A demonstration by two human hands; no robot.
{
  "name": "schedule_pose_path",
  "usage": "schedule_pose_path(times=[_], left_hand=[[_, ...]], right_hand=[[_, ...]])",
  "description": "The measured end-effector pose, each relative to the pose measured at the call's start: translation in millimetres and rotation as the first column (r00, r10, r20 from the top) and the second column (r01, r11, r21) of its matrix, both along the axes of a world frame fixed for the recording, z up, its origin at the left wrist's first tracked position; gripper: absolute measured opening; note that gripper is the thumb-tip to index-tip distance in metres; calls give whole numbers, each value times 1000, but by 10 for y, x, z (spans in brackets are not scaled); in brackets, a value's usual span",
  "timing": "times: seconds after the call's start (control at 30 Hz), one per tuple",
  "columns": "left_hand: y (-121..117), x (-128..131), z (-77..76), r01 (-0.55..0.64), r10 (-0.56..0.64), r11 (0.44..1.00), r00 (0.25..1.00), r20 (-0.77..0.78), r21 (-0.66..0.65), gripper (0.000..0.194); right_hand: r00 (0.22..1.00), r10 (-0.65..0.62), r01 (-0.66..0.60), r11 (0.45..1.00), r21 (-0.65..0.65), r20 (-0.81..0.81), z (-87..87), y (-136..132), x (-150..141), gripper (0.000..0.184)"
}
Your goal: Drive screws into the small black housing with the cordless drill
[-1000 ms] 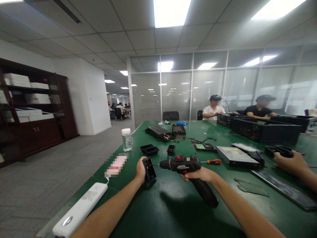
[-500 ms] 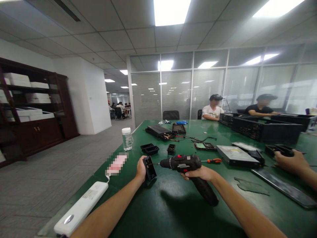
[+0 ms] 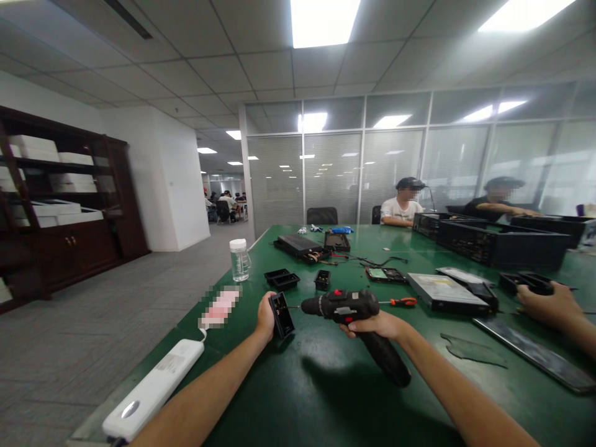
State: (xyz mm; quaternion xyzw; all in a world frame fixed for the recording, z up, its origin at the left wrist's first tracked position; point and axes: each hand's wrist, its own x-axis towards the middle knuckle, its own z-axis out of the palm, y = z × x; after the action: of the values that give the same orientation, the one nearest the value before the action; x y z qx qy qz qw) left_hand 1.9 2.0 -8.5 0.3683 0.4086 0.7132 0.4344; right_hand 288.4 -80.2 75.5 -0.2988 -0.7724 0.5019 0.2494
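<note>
My left hand (image 3: 265, 316) grips a small black plastic housing (image 3: 281, 315) and holds it on edge on the green table (image 3: 326, 397). My right hand (image 3: 377, 325) is wrapped round the handle of a black cordless drill (image 3: 347, 308) with red trim. The drill's thin bit points left into the side of the housing. Another person's hand (image 3: 547, 304) rests on a black part at the right edge.
A white power strip (image 3: 151, 390) lies near the front left corner, a clear jar (image 3: 239, 260) farther back. Black trays (image 3: 281, 279), an orange-handled screwdriver (image 3: 400, 302), a silver drive (image 3: 444, 292), circuit boards and large black chassis (image 3: 498, 243) cover the table's far half. Two seated people work at the far end.
</note>
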Motion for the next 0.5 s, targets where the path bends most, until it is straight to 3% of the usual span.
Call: schedule_pose_path(times=[0.5], left_hand=[[-4, -1, 6, -15, 16, 1000, 1000, -2, 4, 28]], right_hand=[[996, 63, -65, 997, -28, -68, -12, 20, -5, 19]])
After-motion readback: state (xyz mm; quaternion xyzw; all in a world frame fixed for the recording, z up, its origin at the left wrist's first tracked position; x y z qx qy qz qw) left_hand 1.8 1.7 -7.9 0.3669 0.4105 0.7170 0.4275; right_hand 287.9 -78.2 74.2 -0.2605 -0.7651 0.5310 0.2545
